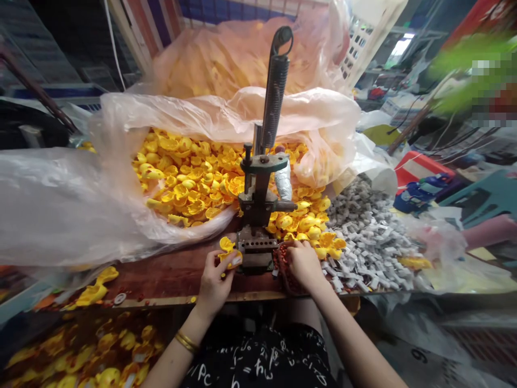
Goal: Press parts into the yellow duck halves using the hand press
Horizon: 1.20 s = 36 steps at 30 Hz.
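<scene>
My left hand (217, 280) is closed on a yellow plastic shell piece (226, 245), holding it just left of the base of a small hand press (258, 245). A small pale piece, or perhaps a fingernail, shows by the thumb; I cannot tell which. My right hand (301, 264) reaches down into a small tray (293, 288) of tiny red-brown parts, right of the press. Its fingers are curled together, and their tips are hidden. The press has a dark upright column, a coil spring (278, 91) and a handle wrapped in silvery material (283, 180).
Behind the press, a large clear plastic bag (121, 113) lies open around a heap of yellow shells (186, 178). Many grey-white small blocks (363, 242) are piled to the right. More yellow shells (109, 377) lie below the table edge at left. A red plastic stool or bin (416, 164) stands farther right.
</scene>
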### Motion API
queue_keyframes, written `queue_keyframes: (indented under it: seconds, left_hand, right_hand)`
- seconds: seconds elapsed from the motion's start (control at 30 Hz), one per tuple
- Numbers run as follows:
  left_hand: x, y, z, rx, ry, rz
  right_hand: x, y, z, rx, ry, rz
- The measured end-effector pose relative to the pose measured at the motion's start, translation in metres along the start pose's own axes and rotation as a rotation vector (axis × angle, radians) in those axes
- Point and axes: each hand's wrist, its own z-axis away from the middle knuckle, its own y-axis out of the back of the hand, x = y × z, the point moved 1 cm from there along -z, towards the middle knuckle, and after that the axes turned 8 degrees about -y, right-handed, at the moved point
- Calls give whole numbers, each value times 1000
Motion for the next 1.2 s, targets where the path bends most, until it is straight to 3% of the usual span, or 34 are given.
queue_keyframes:
  seconds: [0.1,0.2,0.37,0.43,0.5,0.8,1.0,1.1,1.2]
  left_hand:
    - [-2,-4,-1,55,102,97]
    - [-2,-10,-2,82,222,236]
    - [5,-18,-6,142,643,686]
    - [10,-19,-8,155,800,823]
    - [13,-18,-9,174,868,898]
    - [24,-13,-15,229,966,1118]
    - [23,-9,-14,183,978,1152]
    - [12,-14,-20,154,879,1023]
    - [-6,-24,-37,52,624,737]
  right_hand:
    - [24,-11,-6,-79,-14,72]
    - [25,-16,-6,-25,-3,-112]
    - [-13,-21,3,-30,153,-855]
    - [-32,-26,9,-54,211,-1042]
    - [-46,-32,15,-58,222,-1156]
    - [-61,-36,19,-76,204,-1273]
    - [-60,-43,11,-237,51,-1451]
    - [-59,-41,-6,-85,58,-1140]
    - [-56,-37,-22,157,55,-615]
